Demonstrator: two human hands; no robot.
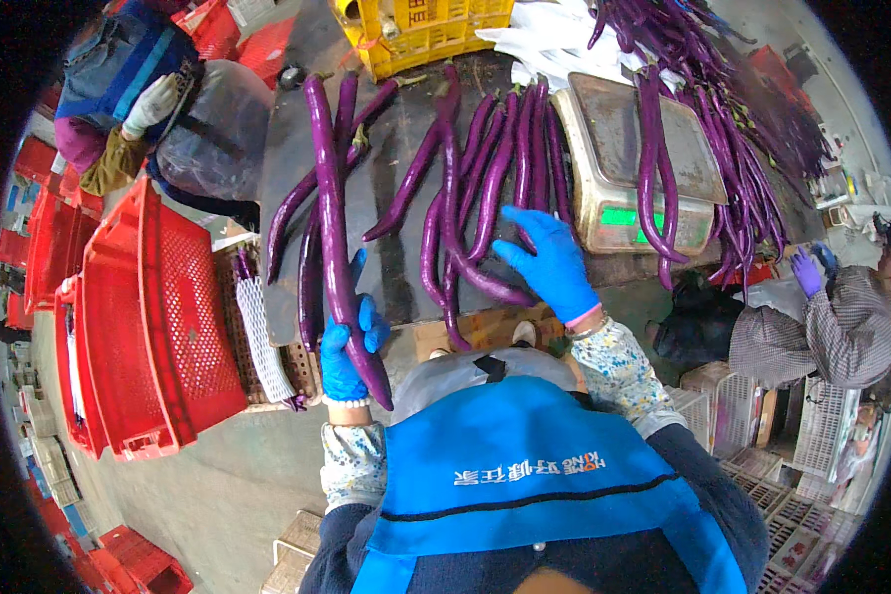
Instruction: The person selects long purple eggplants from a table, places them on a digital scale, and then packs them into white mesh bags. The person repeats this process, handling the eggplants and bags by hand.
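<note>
My left hand (pixel 350 347), in a blue glove, grips a long purple eggplant (pixel 332 223) near its lower, blossom end. The stem end points away over the dark table. Beneath and beside it lie other eggplants (pixel 289 204), some crossing. My right hand (pixel 548 256), also gloved in blue, has its fingers apart at the lower ends of a row of eggplants (pixel 496 182); whether it touches them I cannot tell. To its right stands a weighing scale (pixel 590 160) with a lit green display. Two eggplants (pixel 647 148) rest across its metal plate and hang past its front.
A yellow crate (pixel 434 33) stands at the table's far side beside white netting (pixel 546 41). More eggplants (pixel 720 163) pile up at right. Red crates (pixel 171 319) and a net-sleeved bundle (pixel 262 338) are at left. One person (pixel 126 82) is at left, another (pixel 824 319) at right.
</note>
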